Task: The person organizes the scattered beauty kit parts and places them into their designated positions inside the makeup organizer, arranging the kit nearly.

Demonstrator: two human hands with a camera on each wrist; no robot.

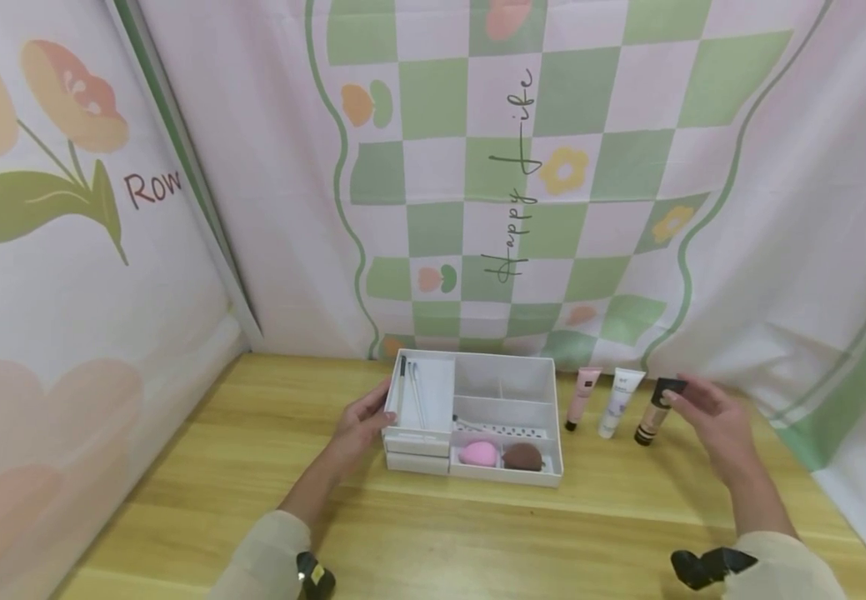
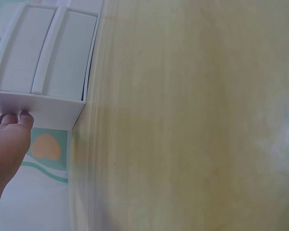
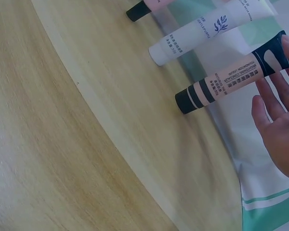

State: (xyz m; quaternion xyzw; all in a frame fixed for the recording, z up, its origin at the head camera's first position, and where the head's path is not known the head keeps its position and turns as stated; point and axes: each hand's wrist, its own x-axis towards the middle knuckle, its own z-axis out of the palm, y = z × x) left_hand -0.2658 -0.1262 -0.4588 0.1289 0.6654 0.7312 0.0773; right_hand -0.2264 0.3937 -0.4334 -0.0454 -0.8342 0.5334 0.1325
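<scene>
A white divided organizer (image 1: pixel 503 477) with two small drawers stands on the table. My left hand (image 1: pixel 361 425) is at its left side, fingertips touching the wall, also seen in the left wrist view. To the right, a black-and-beige foundation tube (image 1: pixel 655 415) stands on its cap; the right hand (image 1: pixel 718 425) pinches its black top end between thumb and fingers. In the right wrist view the print on the foundation tube (image 3: pixel 231 77) faces the camera. A white tube (image 1: pixel 618 404) and a pink tube (image 1: pixel 583 398) stand in a row beside it.
Inside the organizer lie a pink sponge (image 1: pixel 479 454), a brown sponge (image 1: pixel 523 457) and slim tools (image 1: pixel 417 396) on the upper left. A patterned cloth (image 1: pixel 508 167) hangs behind the wooden table (image 1: pixel 478 533), with another cloth (image 1: pixel 65 333) on the left.
</scene>
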